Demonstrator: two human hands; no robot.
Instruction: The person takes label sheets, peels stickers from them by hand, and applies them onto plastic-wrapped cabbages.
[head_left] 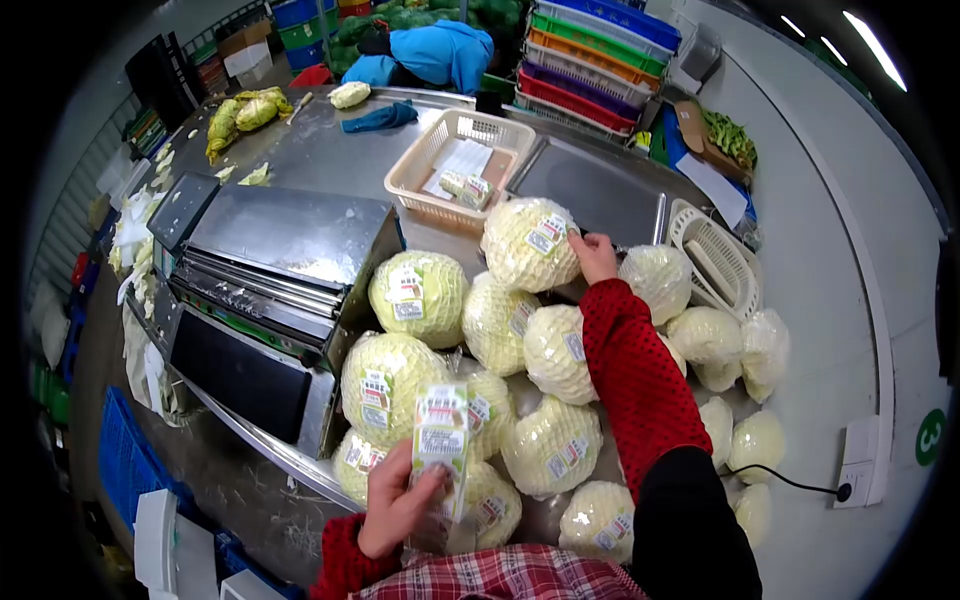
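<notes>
Wearing red plaid cloth [510, 578] at the lower edge; pinching a label strip [440, 415] in the left hand [395, 505], thumb across the front; touching a wrapped cabbage [512, 255] with the right hand [597, 258], fingers bent together — impossible to tell whether gripping; facing similar cabbages [535, 438] around it on the bench [330, 150], beside a metal machine [285, 235].

The fine print on the label strip [440, 420] is too small to read. Along the bench's [315, 150] near edge, the strip partly hides one wrapped cabbage [492, 505].
</notes>
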